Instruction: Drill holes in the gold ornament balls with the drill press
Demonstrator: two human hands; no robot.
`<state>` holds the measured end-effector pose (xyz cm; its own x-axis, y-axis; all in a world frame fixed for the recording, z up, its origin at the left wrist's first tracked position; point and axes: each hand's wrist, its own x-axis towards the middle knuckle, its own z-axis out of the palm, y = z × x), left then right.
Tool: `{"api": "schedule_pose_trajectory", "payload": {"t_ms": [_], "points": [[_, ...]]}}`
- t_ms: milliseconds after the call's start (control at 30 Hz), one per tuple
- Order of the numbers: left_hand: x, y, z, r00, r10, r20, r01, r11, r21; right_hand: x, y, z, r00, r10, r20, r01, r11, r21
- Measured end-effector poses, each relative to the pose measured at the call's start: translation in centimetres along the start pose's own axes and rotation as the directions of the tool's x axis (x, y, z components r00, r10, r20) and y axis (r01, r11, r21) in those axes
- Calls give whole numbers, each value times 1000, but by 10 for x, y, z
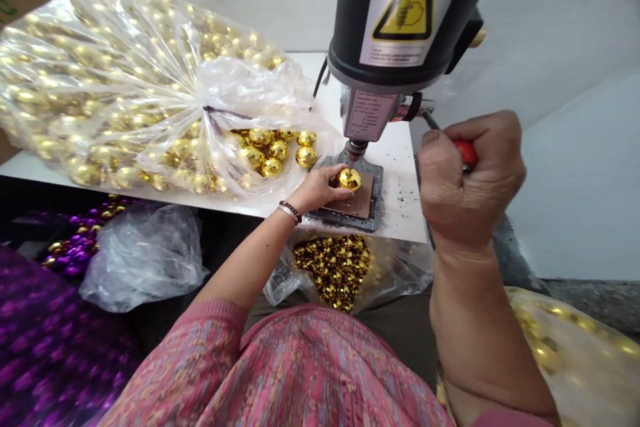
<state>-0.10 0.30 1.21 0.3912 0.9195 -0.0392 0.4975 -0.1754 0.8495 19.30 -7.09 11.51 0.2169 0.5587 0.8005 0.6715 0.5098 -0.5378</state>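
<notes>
With thumb and fingers around its side, my left hand point(323, 188) holds a shiny gold faceted ball point(349, 179) on a brown pad point(361, 197). That pad lies on the grey base point(376, 197) of a drill press point(390, 47). Right above the ball is the machine's chuck point(356, 149); I cannot make out where the bit's tip ends. My right hand point(473, 177) is closed around the red-knobbed lever point(466, 155) at the machine's right side, and the fingers hide part of the knob.
A big clear bag point(125, 93) of gold balls fills the table's left, with loose gold balls point(271, 167) at its mouth. Below the table edge hangs a bag of small gold pieces point(337, 267). Purple balls point(80, 240) and crumpled plastic point(147, 257) lie lower left. Dark shavings dot the white table point(400, 213).
</notes>
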Motion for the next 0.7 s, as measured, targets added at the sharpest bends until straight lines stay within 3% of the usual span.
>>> {"api": "schedule_pose_trajectory", "payload": {"t_ms": [200,400,700], "points": [[-1,-3,1,1000,6,-26,-5,999,39,-16,13,7,997,-58,-60,54,997,-51],[0,-6,2,998,65,-12,-65,998,7,-25,20,20,965,-145,-218,131,988,-79],[0,-7,5,998,68,10,-67,996,-51,-44,32,30,952,-178,-251,167,984,-64]]}}
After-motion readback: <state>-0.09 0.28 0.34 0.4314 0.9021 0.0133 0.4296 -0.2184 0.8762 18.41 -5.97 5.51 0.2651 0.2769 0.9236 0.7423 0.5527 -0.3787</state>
